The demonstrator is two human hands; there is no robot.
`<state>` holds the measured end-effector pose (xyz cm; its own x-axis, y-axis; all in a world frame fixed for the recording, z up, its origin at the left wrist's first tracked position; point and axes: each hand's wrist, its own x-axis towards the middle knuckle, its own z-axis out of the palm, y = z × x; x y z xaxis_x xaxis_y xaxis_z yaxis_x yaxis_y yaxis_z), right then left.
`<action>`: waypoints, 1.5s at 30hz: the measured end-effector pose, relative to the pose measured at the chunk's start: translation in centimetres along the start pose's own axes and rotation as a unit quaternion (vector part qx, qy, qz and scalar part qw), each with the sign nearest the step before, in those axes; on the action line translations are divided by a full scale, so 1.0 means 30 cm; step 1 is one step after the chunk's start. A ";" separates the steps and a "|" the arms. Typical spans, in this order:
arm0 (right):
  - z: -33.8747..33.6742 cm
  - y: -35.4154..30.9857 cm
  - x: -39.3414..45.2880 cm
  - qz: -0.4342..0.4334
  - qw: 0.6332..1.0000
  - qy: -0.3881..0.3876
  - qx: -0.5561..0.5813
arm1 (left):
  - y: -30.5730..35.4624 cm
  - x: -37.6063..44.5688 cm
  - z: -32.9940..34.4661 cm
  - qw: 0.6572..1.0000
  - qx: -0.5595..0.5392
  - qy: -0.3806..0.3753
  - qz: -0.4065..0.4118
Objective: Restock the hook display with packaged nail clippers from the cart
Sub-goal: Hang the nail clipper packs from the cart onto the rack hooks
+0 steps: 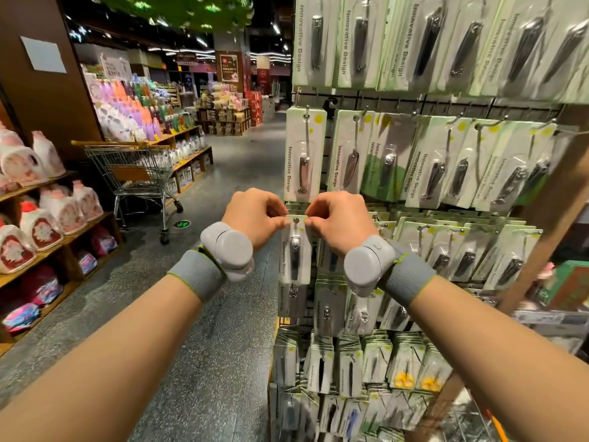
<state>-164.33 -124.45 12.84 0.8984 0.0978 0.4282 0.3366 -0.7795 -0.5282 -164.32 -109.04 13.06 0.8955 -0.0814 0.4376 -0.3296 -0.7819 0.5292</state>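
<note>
My left hand (255, 218) and right hand (339, 220) pinch the clipper pack (296, 250) top corners; hook (296, 220) shaft hidden behind the card

Both hands, left (255, 218) and right (339, 221), pinching top corners of a nail clipper pack (295, 250), hook display (446, 173) behind

Floor: grey speckled aisle floor (229, 161), glossy, running away left of the fingers.
Left wall: brown panel (47, 90) bearing a pale blank sign (43, 54).
Shelving: wooden shelves (63, 244) of detergent bottles, far left of the fingers.
Ceiling: dark, with strip lights (200, 41) and green foliage decoration (178, 8).
</note>
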 end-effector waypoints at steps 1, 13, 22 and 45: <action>0.001 0.001 0.001 0.000 1.000 -0.002 -0.004 | -0.001 0.001 0.003 1.000 0.002 -0.002 0.001; -0.059 -0.011 -0.056 -0.038 0.998 0.034 0.037 | -0.006 -0.018 -0.022 0.998 0.024 0.045 0.039; -0.173 0.026 -0.167 -0.017 0.988 0.121 0.094 | 0.136 -0.110 -0.019 0.986 -0.017 0.062 0.152; -0.847 0.754 -1.194 0.245 0.947 0.204 0.022 | 1.051 -0.637 0.772 0.907 -0.154 -0.214 0.327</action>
<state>-196.05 -161.30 4.17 0.7688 -0.5242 0.3663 -0.0740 -0.6419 -0.7632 -184.90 -146.47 4.55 0.4909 -0.7501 0.4431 -0.8410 -0.2752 0.4657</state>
